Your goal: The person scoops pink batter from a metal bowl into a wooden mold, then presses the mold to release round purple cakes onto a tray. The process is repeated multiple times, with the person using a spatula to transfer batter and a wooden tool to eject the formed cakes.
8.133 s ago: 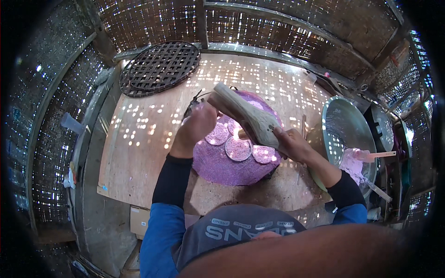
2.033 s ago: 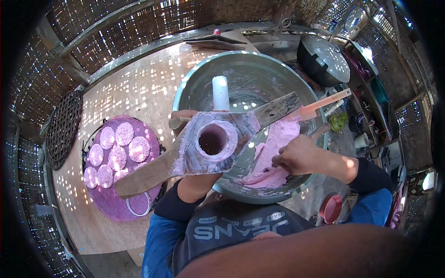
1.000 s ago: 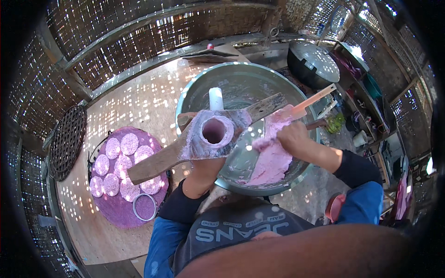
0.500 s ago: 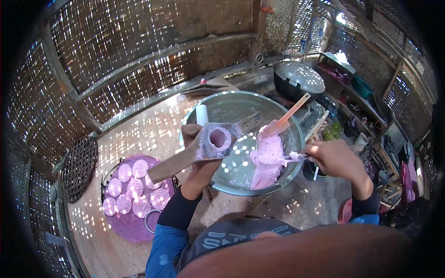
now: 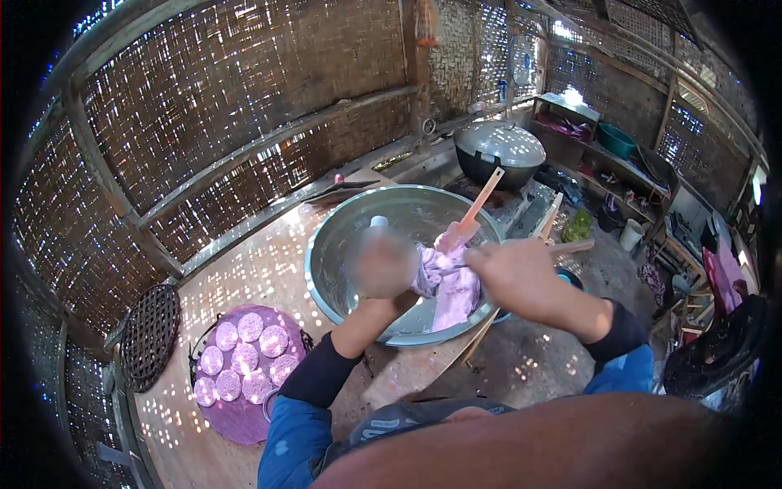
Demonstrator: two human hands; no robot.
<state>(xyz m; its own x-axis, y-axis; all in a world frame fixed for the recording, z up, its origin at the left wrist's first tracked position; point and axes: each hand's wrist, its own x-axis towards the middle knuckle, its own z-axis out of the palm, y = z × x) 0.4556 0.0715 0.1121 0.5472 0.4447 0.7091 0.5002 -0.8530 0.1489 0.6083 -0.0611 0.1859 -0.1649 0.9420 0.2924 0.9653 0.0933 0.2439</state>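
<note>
In front of me a large metal basin (image 5: 336, 238) holds sticky pink-purple dough (image 5: 456, 300). My left hand (image 5: 381, 267), blurred, is closed over the basin around a wooden-handled mould (image 5: 422, 281) smeared with dough. The mould's wooden handle (image 5: 575, 245) seems to stick out to the right, behind my right hand. A white tube end (image 5: 379, 221) shows above the left hand. My right hand (image 5: 521, 279) grips a thin metal utensil (image 5: 461, 264), its tip at the dough by the mould; its exact kind is hidden. An orange-pink spatula (image 5: 487, 197) with a wooden handle stands in the dough.
To the left, several round speckled pink cakes (image 5: 244, 357) lie on a round purple mat (image 5: 236, 424). Beside it is a dark woven tray (image 5: 150, 338). A lidded black pot (image 5: 498, 155) stands at the back; shelves (image 5: 627, 175) and a green basin (image 5: 615, 140) are on the right.
My right hand has moved left, bringing the utensil to the mould. The mould has turned, its handle swinging from the left side to the right, and sits lower in the basin.
</note>
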